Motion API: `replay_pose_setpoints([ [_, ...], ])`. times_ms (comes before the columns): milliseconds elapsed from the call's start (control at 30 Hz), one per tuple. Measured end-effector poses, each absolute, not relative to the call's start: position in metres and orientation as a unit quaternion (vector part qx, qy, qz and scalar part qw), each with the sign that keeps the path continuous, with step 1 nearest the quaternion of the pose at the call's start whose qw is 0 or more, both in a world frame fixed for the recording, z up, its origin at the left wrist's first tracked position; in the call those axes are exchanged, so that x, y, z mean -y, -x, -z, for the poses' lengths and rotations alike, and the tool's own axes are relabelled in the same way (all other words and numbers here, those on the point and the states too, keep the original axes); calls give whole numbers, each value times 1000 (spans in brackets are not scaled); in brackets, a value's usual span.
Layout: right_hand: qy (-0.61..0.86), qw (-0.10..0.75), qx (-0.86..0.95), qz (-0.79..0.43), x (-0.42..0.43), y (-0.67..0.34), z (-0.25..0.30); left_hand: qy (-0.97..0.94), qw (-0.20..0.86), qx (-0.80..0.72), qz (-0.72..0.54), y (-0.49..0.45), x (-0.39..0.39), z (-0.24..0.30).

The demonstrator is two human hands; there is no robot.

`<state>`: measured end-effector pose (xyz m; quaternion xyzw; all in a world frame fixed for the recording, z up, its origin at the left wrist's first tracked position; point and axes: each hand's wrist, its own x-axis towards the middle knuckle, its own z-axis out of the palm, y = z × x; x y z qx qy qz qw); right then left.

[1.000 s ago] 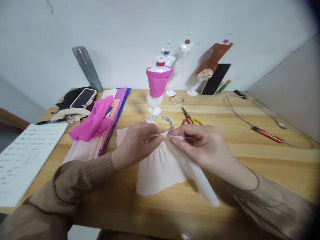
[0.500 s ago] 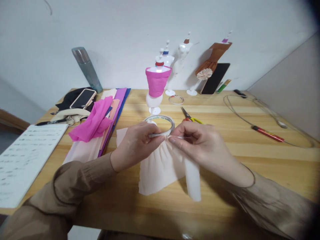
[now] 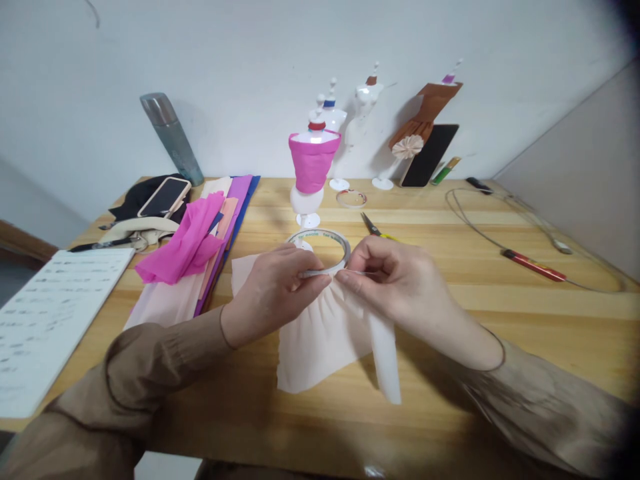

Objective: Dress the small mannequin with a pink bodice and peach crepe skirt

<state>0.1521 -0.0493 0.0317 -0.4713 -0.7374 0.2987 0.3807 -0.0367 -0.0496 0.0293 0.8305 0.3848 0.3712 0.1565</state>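
Pale pink crepe paper [image 3: 325, 340], gathered into pleats along its top edge, hangs between my two hands above the table. My left hand [image 3: 280, 287] is closed, pinching the tape roll [image 3: 345, 248] and the gathered edge between thumb and fingers. The roll is a narrow ring with green print on its inner face. My right hand [image 3: 395, 280] pinches the same gathered edge just to the right, fingertips close to the left thumb. A thin strip, perhaps tape, runs through the right fingers. Behind the right hand lie scissors [image 3: 373, 227], their handles partly hidden.
A small mannequin [image 3: 314, 163] in bright pink paper stands behind the roll, more mannequins by the wall. Folded crepe paper [image 3: 183, 247], a phone [image 3: 164, 197] and a written sheet [image 3: 55, 313] lie left. A flask [image 3: 173, 140] stands behind; a red-handled cable tool [image 3: 534, 265] lies right.
My right fingertips have shifted slightly along the gathered edge, away from the left thumb. My left hand keeps its grip, and the view has moved a little.
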Motion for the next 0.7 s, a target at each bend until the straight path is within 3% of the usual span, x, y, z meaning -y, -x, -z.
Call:
replay_pose_setpoints([
  [200,474,412,687,-365,45,-146,-24,-835,128,-372,-385,35,50,-26],
  [467,467,363,739,-323,43,-152,-29,-751,313,-435,-386,35,46,-32],
  [700,470,320,783,-251,46,-166,-40,-764,278,-427,-396,39,42,-35],
])
